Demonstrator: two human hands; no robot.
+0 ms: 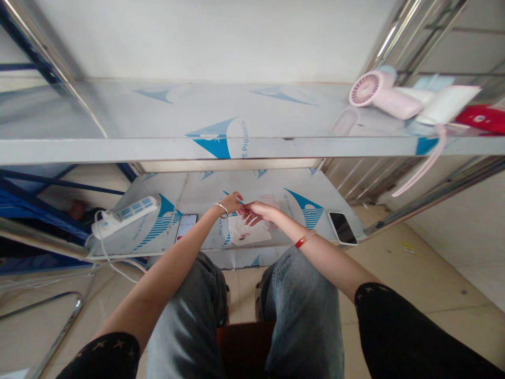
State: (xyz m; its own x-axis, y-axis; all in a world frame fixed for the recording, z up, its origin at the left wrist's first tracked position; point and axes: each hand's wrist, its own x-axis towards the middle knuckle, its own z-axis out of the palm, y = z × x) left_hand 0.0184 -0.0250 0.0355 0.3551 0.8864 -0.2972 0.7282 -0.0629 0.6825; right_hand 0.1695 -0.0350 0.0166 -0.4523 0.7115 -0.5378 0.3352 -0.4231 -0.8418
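My two hands meet over the table, fingertips touching or nearly so. My left hand is curled, its fingers bent in toward the tips; my right hand comes in from the other side, palm partly turned up, its lower fingers loosely spread. Something tiny may be pinched where the tips meet, but it is too small and blurred for me to tell.

Just below my fingers, on the near side, lies a crumpled white sheet, paper or thin plastic, I can't say which. A few dark red specks rest on it, apart from my fingertips.

How far along am I? I'd judge the handling to be under way: both hands are engaged at one spot, and the sheet is already laid out beneath them. The specks on it are out of my grasp, and I see no finished piece set aside, so I take it that some work is left; how much, I can't tell.

To the left of my fingers lies a phone with a lit screen, with a power strip farther out. Well to their right is a dark-screened phone.
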